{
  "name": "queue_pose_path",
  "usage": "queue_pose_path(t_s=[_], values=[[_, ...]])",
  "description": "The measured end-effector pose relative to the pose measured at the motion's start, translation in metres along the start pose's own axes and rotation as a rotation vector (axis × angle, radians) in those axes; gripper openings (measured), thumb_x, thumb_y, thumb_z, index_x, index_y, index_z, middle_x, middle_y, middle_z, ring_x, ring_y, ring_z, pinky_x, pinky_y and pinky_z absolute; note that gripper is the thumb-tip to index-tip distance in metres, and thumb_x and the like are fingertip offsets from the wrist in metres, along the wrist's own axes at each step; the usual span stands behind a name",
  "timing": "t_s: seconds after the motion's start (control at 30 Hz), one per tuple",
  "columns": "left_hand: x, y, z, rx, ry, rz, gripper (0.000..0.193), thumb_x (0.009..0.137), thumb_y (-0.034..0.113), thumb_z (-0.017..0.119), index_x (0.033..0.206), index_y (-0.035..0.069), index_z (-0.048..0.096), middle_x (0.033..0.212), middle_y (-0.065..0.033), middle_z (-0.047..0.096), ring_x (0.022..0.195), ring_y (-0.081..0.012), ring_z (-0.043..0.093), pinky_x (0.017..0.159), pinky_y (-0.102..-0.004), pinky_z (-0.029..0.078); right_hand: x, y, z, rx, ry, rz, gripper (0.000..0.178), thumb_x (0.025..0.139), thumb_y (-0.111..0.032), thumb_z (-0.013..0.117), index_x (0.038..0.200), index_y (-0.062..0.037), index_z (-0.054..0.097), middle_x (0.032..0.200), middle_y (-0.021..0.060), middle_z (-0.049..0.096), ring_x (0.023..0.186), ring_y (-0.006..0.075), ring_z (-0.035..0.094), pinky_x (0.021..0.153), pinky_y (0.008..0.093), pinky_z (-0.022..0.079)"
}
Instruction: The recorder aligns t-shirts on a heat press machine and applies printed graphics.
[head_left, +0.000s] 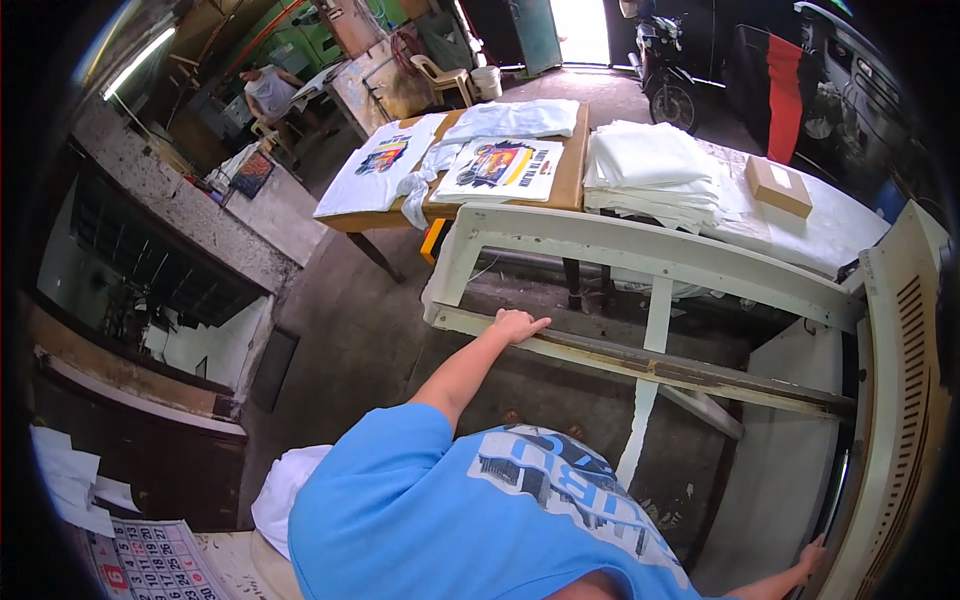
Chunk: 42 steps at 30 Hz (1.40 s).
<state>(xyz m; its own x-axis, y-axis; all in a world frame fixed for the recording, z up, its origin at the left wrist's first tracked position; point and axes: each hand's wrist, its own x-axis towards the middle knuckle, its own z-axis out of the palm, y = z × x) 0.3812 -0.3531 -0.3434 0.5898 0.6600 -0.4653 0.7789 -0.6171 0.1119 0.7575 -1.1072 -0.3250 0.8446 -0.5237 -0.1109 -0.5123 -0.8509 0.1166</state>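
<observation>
- L hand is seen at frame centre, laid palm-down on the lower rail of a white-painted frame; fingers flat and spread, nothing clasped, hand just resting on the bar.
- L forearm runs up from lower centre; sleeve of a blue printed tee fills the bottom of the frame.
- R hand is seen at lower right, fingertips touching the edge of a cream machine housing w/ vent slots; only part of the hand is visible, so open vs closed can't be told.
- Frame is made of an upper rail, the worn lower rail w/ paint rubbed off, and a vertical strut between them; it spans centre to right.
- Behind the frame, upper centre: wooden table w/ printed white tees laid flat, one more hanging over its left end.
- Upper right: stack of folded white tees on a cloth-covered top, small cardboard box just beside it.
- Top of frame: white plastic chair, white bucket, parked motorbike near an open doorway.
- Upper left: another person is seen at a far bench, well apart.
- Lower left: wall calendar and white cloth are seen near the blue tee.
</observation>
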Motion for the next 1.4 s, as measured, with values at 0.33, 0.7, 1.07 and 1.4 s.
queue_pose_path(t_s=[0.33,0.7,1.07,1.4], values=[[0.009,0.004,0.002,-0.003,0.025,0.031,0.071,0.081,0.067,0.025,0.097,0.011,0.066,0.098,-0.0114,0.063,0.098,-0.0251,0.056,0.088,-0.0410,0.034,0.073,0.043,0.058,-0.055,0.055,0.237,0.066,0.085,-0.061,0.024,0.136,-0.0185,0.027,0.138,0.0076,0.031,0.127,0.0318,0.027,0.098,0.0621,0.013],[0.011,0.007,0.003,0.009,0.001,0.024,0.069,0.082,0.064,0.024,0.097,0.011,0.066,0.097,-0.0128,0.063,0.098,-0.0286,0.056,0.087,-0.0404,0.034,0.069,0.042,0.057,-0.042,0.008,0.220,0.069,0.084,-0.063,0.022,0.138,-0.0193,0.022,0.140,0.0076,0.027,0.128,0.0310,0.025,0.098,0.0632,0.011],[0.001,0.008,0.000,-0.004,0.054,0.040,0.068,0.083,0.063,0.025,0.092,0.010,0.067,0.095,-0.0118,0.063,0.096,-0.0263,0.057,0.086,-0.0425,0.034,-0.004,-0.023,0.037,-0.289,0.365,0.467,0.057,0.086,-0.059,0.028,0.131,-0.0248,0.034,0.136,0.0099,0.031,0.126,0.0339,0.026,0.094,0.0678,0.012],[0.002,0.005,0.009,-0.023,0.084,0.049,0.067,0.083,0.062,0.026,0.087,0.009,0.067,0.091,-0.0121,0.064,0.092,-0.0260,0.058,0.085,-0.0413,0.033,-0.104,-0.085,-0.001,-0.043,0.610,-0.047,0.048,0.076,-0.025,0.052,0.122,-0.0158,0.041,0.127,0.0152,0.036,0.116,0.0327,0.038,0.080,0.0685,0.030]])
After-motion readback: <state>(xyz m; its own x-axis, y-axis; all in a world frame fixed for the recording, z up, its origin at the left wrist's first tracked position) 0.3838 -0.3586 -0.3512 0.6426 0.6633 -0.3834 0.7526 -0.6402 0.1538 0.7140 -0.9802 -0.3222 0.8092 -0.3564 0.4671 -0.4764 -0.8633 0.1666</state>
